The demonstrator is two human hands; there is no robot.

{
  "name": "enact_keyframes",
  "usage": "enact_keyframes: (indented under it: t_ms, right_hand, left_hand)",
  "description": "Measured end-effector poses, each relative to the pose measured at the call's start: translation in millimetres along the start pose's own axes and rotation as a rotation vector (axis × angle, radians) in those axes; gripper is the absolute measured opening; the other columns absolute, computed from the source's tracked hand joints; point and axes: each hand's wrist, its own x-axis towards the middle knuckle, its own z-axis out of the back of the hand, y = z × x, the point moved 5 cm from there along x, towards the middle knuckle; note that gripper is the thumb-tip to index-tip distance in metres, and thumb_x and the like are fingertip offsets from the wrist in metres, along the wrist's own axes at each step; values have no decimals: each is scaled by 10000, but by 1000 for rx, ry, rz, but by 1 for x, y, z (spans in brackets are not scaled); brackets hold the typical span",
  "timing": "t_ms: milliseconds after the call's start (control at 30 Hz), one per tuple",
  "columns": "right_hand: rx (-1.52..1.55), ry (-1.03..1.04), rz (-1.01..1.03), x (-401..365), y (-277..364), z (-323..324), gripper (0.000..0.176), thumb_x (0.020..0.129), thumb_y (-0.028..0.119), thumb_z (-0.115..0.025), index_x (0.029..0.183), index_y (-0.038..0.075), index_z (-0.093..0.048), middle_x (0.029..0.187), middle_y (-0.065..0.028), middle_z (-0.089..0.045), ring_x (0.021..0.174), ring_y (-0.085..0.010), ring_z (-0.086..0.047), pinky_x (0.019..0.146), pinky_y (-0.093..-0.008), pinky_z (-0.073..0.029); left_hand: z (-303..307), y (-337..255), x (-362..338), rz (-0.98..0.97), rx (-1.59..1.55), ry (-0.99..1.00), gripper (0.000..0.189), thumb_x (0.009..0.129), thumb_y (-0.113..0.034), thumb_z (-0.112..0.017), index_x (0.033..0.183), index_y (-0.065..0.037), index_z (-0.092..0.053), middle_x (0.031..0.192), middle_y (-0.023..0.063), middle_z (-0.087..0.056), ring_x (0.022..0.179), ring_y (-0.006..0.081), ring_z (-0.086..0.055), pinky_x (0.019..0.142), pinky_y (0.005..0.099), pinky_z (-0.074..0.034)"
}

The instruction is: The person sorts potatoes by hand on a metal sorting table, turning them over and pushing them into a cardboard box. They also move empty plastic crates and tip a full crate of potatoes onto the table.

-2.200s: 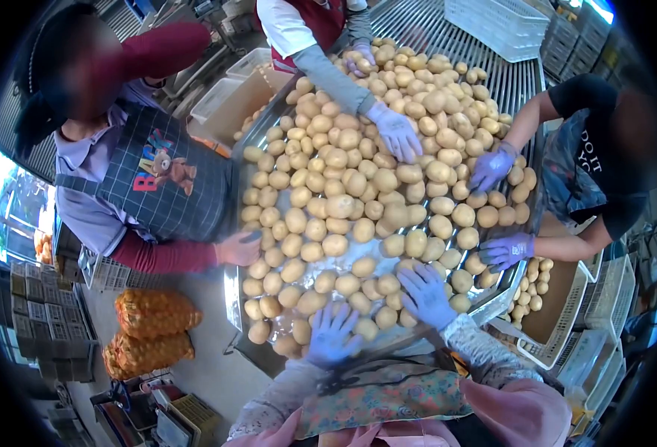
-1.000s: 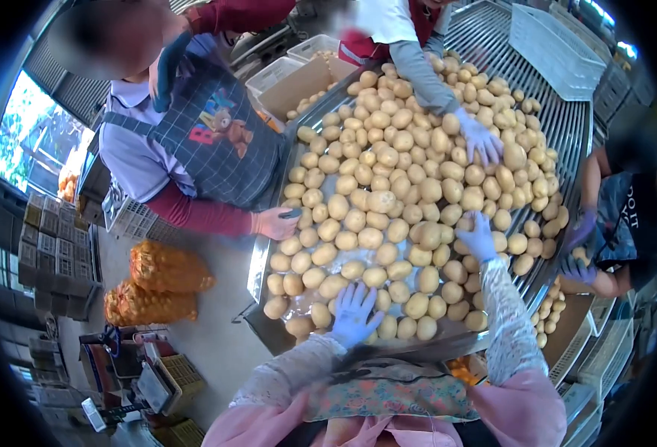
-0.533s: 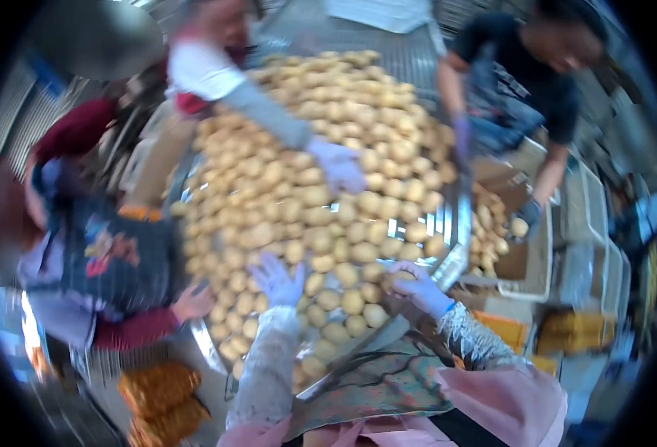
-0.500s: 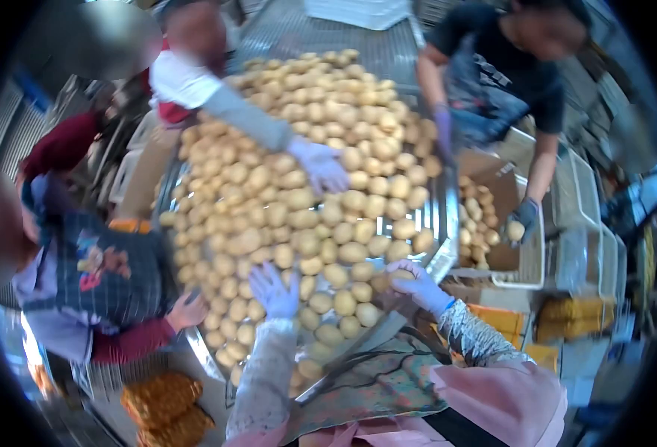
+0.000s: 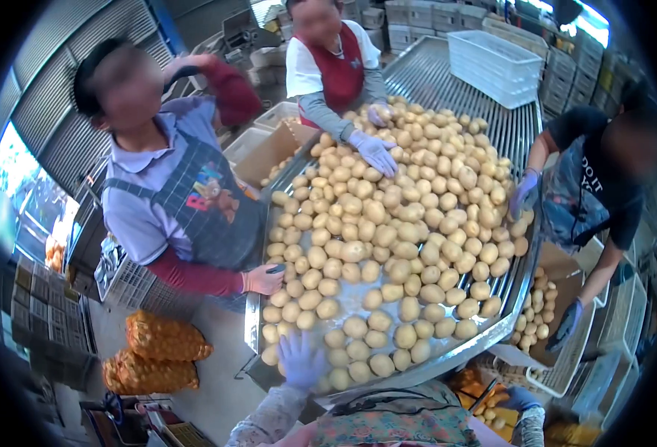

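My left hand [image 5: 301,362], in a pale purple glove, lies with fingers spread on the potatoes [image 5: 358,348] at the near left corner of the metal table [image 5: 447,348]. Down at the lower right, beyond the table's near edge, is my right hand [image 5: 518,400], also gloved. It is near an orange-yellow container with potatoes [image 5: 498,417]; its fingers are blurred, and whether it holds anything is unclear. A large heap of potatoes [image 5: 403,194] covers much of the table.
A co-worker in an apron [image 5: 209,194] stands left; another in a red apron [image 5: 343,82] and one in dark clothes [image 5: 589,179] stand across and right. Also there: a white crate [image 5: 496,67], a potato box [image 5: 537,313] and filled net sacks [image 5: 166,337].
The view has tilted up and turned. My right hand has left the potatoes at the table edge and dropped low at the right. My left hand is now at the near left corner.
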Motion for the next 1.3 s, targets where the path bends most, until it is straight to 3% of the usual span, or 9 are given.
enact_keyframes:
  t_ms: [67,133,200,333,433,533,600,700,1300]
  right_hand:
    - [884,-307,156,5,47,58,425,888,242,-765,1259,54,-678,1254,-160,-661,1168,-253,-624,1005,-397,-503]
    - [834,-663,353,14,110,111,511,847,299,-784,1284,64,-661,1304,-185,-614,1151,-317,-622,1016,-434,-500]
    - [288,-971,553,26,166,150,634,798,405,-802,1315,75,-640,1365,-176,-577,1173,-370,-595,1021,-476,-491]
    - [-239,-907,711,90,238,116,732,749,656,-738,1400,341,-621,1522,-174,-462,1407,-549,-327,1138,-750,-212]
    - [-65,-909,636,99,277,108,727,741,695,-720,1404,418,-607,1527,-158,-462,1422,-625,-222,1131,-806,-92]
    - [-104,-933,673,109,305,94,736,737,708,-717,1395,394,-617,1517,-133,-480,1408,-657,-212,1156,-776,-115]
    - [-151,-957,718,114,313,94,738,729,712,-716,1385,387,-624,1486,-122,-514,1402,-590,-295,1164,-724,-182]
    - [-205,-1023,856,107,319,100,705,746,684,-709,1381,390,-627,1466,-99,-531,1348,-429,-422,1131,-617,-294]
    - [-94,-1013,923,102,322,109,566,761,568,-760,1286,367,-699,1426,-101,-558,1297,-449,-465,1114,-611,-344]
  left_hand:
    - [13,-7,15,196,-48,-69,818,892,-537,-643,1520,-68,-413,1527,268,-422,1370,585,-370,1148,680,-267]
    - [67,-72,53,187,-303,392,768,918,-519,-636,1503,-60,-443,1507,304,-424,1394,595,-342,1160,685,-254]
    - [21,-124,24,-110,-203,31,701,941,-490,-622,1482,-66,-481,1501,293,-438,1397,548,-375,1127,672,-295]
    - [16,-117,-9,-356,-367,2,652,946,-473,-620,1464,-91,-516,1511,260,-449,1395,490,-413,1083,661,-343]
    - [22,-75,-26,-300,-334,19,633,936,-453,-631,1460,-114,-529,1535,220,-447,1397,464,-425,1048,655,-370]
    - [29,-73,-28,-270,-231,-53,626,916,-431,-647,1452,-126,-542,1488,227,-482,1339,459,-467,1034,648,-387]
    - [16,-76,-24,-173,-275,-66,624,910,-435,-642,1468,-170,-557,1469,219,-515,1324,486,-472,1113,666,-289]
    - [7,-89,-14,-66,-272,-37,627,912,-422,-634,1472,-154,-550,1450,230,-523,1303,493,-471,1116,646,-300]
    - [12,-92,-13,-26,-307,-55,621,921,-428,-632,1473,-156,-551,1433,231,-546,1282,494,-504,1071,621,-368]
